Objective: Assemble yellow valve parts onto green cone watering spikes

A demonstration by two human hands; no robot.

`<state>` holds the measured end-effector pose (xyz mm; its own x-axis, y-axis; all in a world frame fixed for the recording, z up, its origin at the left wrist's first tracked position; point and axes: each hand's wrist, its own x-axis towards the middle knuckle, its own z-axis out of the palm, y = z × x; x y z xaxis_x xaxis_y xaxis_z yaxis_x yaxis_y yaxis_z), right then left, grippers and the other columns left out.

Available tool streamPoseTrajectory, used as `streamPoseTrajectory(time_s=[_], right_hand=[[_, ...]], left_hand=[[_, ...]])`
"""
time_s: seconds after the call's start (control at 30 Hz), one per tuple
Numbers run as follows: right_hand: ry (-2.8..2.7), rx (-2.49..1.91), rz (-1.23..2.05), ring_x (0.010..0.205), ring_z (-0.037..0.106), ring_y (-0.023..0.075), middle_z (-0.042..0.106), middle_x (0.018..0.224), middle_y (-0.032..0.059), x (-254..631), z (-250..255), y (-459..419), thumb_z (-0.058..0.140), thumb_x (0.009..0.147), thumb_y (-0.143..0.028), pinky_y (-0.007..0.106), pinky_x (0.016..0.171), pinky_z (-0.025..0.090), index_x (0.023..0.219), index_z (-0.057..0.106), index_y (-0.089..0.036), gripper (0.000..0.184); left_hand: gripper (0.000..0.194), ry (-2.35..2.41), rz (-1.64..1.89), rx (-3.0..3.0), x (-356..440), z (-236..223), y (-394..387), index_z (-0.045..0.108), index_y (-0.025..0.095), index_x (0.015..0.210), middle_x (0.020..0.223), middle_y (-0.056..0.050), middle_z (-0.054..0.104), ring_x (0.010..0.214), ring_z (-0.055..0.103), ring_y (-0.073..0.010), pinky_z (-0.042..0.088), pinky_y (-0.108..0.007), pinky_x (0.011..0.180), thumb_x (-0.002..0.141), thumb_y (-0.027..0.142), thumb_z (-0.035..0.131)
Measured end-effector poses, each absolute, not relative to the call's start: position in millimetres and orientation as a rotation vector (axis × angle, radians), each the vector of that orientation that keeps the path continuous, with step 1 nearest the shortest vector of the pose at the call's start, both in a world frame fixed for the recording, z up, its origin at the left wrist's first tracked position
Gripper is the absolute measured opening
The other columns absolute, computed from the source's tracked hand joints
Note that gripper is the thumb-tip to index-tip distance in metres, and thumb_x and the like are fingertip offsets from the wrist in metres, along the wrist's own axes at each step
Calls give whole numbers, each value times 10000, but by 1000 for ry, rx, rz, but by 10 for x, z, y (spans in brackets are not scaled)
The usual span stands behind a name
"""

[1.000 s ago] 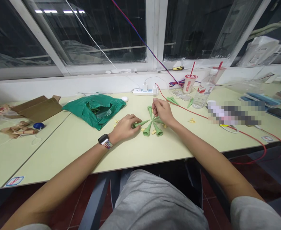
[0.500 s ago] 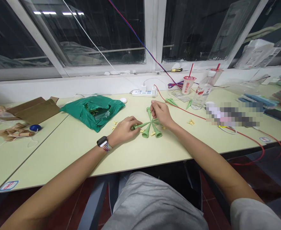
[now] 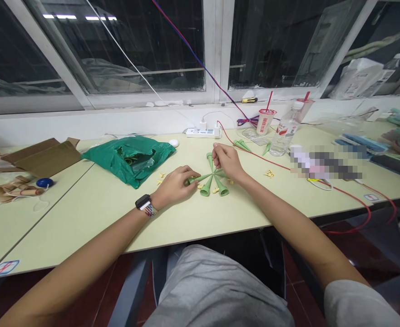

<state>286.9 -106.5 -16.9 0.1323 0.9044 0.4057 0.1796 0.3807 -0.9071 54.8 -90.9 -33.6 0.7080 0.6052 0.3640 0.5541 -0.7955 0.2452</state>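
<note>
Several green cones lie on the table in a star, their tips meeting at the middle; one front cone [image 3: 205,188] and its neighbour [image 3: 223,189] show their open wide ends. Small yellow pieces sit between them, such as a yellow piece [image 3: 215,190] at the front. My left hand [image 3: 176,185] rests at the star's left, fingers closed around the wide end of the left cone [image 3: 204,177]. Over the star's right side, my right hand [image 3: 229,160] is curled with thumb and fingertips together; what it pinches, if anything, is hidden. It partly covers the right-hand cones.
A torn green bag [image 3: 131,159] lies left of the star. Loose yellow pieces [image 3: 269,174], more green cones [image 3: 242,145], a red cable [image 3: 271,160], a water bottle [image 3: 284,131] and a drink cup [image 3: 265,121] are to the right. A power strip [image 3: 204,132] sits behind.
The view has shifted slightly. My right hand stays curled above the star, and my left hand keeps its place on the left cone. The cones' layout looks the same.
</note>
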Motion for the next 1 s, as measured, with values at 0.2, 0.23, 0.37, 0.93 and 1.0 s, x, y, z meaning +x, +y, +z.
streamPoseTrajectory(time_s=[0.2, 0.23, 0.37, 0.93, 1.0], right_hand=[[-1368, -1075, 693, 476, 518, 109, 551, 542, -30, 2889, -189, -1048, 518, 1010, -673, 228, 505, 452, 702, 579, -224, 548], [-1371, -1073, 689, 475, 520, 108, 553, 543, -30, 2891, -191, -1047, 518, 1013, -667, 228, 506, 451, 701, 579, -224, 546], [-1373, -1088, 690, 478, 521, 109, 553, 545, -32, 2895, -187, -1048, 519, 1004, -695, 230, 510, 453, 701, 577, -227, 561], [-1397, -1102, 665, 476, 527, 110, 556, 541, -31, 2901, -183, -1051, 504, 1017, -684, 230, 516, 455, 696, 575, -228, 563], [-1395, -1101, 666, 477, 524, 110, 553, 540, -32, 2900, -185, -1050, 506, 1015, -686, 229, 514, 456, 695, 576, -228, 563]], left_hand=[[342, 958, 658, 2794, 546, -338, -913, 767, 216, 1217, 1135, -82, 707, 1005, 672, -241, 524, -367, 888, 1018, 366, 532], [343, 958, 656, 2795, 546, -337, -913, 766, 214, 1217, 1134, -82, 707, 1003, 672, -241, 524, -369, 887, 1020, 366, 531], [344, 956, 649, 2796, 546, -332, -913, 765, 218, 1218, 1131, -84, 707, 1016, 673, -247, 526, -375, 890, 1023, 367, 524], [358, 932, 635, 2796, 543, -331, -908, 765, 223, 1233, 1147, -88, 712, 1065, 673, -253, 522, -381, 933, 1041, 378, 505], [358, 927, 634, 2793, 541, -328, -908, 765, 223, 1232, 1146, -88, 712, 1060, 674, -251, 523, -379, 929, 1042, 376, 503]])
